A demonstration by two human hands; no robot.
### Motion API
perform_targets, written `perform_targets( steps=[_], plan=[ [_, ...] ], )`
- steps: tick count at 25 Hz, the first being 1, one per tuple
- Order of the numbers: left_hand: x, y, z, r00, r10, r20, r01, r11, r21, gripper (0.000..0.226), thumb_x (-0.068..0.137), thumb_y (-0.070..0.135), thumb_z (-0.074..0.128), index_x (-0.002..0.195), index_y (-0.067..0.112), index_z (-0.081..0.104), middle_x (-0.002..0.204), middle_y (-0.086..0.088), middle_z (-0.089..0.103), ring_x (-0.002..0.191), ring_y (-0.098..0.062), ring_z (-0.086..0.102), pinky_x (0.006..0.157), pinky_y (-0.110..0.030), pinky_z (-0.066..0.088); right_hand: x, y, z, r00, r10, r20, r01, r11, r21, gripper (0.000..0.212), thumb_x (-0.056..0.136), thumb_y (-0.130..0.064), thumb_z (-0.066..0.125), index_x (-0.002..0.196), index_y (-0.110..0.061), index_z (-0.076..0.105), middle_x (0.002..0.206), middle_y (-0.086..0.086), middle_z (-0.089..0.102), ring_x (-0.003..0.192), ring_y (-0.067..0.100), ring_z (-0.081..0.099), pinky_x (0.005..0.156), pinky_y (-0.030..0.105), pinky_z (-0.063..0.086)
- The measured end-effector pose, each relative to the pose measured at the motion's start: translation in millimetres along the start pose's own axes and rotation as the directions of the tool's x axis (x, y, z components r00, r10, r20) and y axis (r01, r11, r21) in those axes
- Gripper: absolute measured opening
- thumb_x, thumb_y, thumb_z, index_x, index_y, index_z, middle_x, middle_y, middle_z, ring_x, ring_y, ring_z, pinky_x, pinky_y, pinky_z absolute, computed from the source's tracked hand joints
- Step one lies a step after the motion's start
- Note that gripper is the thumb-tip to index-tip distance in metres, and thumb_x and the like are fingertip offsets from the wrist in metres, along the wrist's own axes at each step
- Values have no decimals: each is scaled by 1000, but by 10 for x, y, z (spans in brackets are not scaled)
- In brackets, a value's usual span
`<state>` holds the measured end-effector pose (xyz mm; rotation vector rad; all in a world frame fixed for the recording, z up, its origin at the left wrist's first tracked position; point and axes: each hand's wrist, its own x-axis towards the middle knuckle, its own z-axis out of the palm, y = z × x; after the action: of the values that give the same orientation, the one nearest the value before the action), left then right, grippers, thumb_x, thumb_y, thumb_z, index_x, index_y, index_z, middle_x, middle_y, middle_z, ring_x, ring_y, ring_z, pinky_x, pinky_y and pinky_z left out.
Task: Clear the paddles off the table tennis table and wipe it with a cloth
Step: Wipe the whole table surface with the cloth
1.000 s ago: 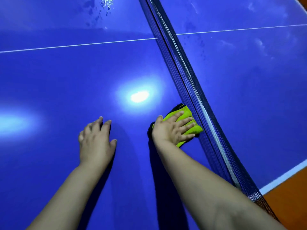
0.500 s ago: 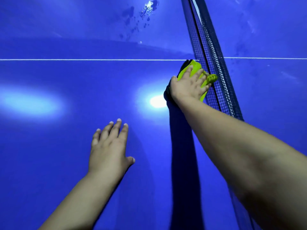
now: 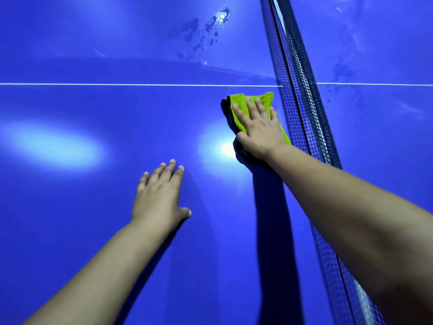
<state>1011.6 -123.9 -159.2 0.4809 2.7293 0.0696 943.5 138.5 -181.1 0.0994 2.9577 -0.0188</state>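
Wiping stage, no paddles in view. Pressed flat on the blue worktop (image 3: 70, 207) under the right hand (image 3: 260, 132): the green cloth (image 3: 240, 98), fingers (image 3: 240, 113) straight and spread, gripping nothing. Long axis toward 12 o'clock, along the net (image 3: 302, 109) just beside at 3 o'clock. Left hand (image 3: 159, 195) flat and open at 7 o'clock, farther off. Likely next: wet spots (image 3: 201, 36) at 11 o'clock, beyond the white line (image 3: 117, 84). No containers.

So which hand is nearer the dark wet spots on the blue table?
Right. The right hand presses the lime-green cloth short of the wet spots, beside the black mesh net; the left hand rests flat farther back.
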Motion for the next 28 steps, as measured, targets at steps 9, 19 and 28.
perform_targets(
  steps=[9,19,28],
  plan=[
    [-679,8,104,972,145,-188,-123,985,125,61,90,38,51,143,18,27,154,-3,19,142,-22,12,114,-39,7,-1588,-397,199,998,15,58,-13,999,-33,74,80,-45,21,152,-37,4,162,5,0,148,24,-6,117,48,-2],
    [-1777,-449,354,893,310,-328,-319,947,27,22,51,5,79,63,17,65,68,-7,58,78,-32,59,80,-38,28,-3691,-1033,613,970,243,2,-242,970,-19,76,78,-42,33,151,-30,19,158,8,19,147,28,11,116,51,9],
    [-2264,-740,513,929,281,-242,-279,959,41,13,78,23,70,79,10,70,77,-10,63,86,-32,56,84,-40,35,-4894,-1851,762,886,462,47,-461,887,-15,77,77,-61,40,146,-27,33,151,13,37,138,31,27,102,49,21]
  ],
)
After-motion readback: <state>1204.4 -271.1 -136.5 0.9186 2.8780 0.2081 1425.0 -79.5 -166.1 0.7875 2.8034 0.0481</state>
